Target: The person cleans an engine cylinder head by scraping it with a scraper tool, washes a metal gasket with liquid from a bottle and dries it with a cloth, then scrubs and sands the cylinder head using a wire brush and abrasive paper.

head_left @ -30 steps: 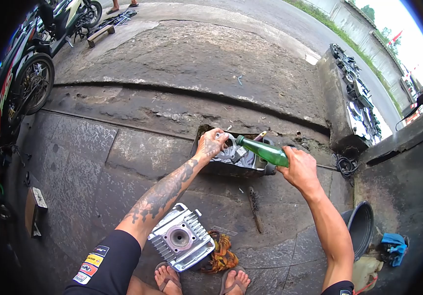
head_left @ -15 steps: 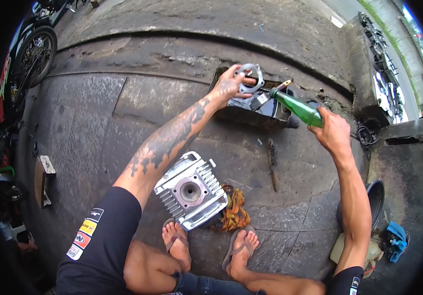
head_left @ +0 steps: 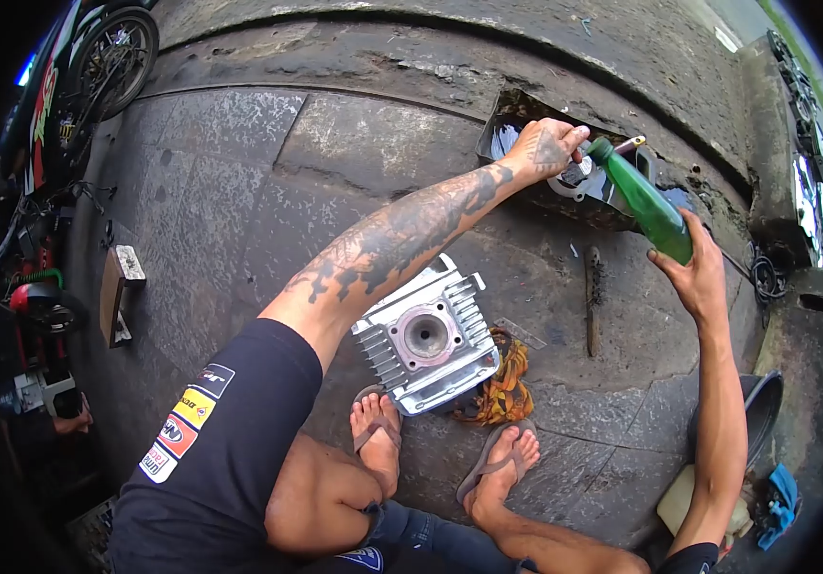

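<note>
**Left hand turned over, ring swung down beneath it**

Left hand [head_left: 545, 148]: knuckles up now, fingers pinched on a flat grey metal ring [head_left: 569, 187], largely masked by the hand. Right hand [head_left: 703, 273]: wrapped round the base end of a green glass bottle [head_left: 651, 206], mouth tipped down close to the left fingertips. Ring and bottle mouth thus meet above a dark open box [head_left: 589, 214]. Nearer the feet: silver finned metal block [head_left: 474, 368], beside orange-and-black patterned cloth [head_left: 512, 378].
</note>
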Demonstrator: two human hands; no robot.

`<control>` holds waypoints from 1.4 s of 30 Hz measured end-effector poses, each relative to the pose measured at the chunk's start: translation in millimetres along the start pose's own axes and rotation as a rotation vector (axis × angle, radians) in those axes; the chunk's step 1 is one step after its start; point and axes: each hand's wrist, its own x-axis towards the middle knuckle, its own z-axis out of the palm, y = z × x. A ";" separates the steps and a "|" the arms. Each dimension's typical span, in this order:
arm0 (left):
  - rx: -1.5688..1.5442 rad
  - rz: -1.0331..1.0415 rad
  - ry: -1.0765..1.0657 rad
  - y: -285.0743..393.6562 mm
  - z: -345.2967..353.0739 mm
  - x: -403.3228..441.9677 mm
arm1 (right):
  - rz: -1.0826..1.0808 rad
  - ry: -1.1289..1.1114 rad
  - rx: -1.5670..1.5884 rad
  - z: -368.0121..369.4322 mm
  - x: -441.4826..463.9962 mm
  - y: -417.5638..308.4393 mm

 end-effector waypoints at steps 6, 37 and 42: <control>0.155 0.187 0.092 -12.2 -6.3 -5.1 | 0.270 0.211 0.413 32.4 -60.7 23.1; 0.357 0.258 0.024 15.1 -34.6 -58.3 | 0.543 0.482 0.393 124.5 -231.2 -71.8; 0.204 0.150 -0.051 27.5 -38.6 -70.6 | 0.137 -0.188 0.253 173.0 -231.5 -135.2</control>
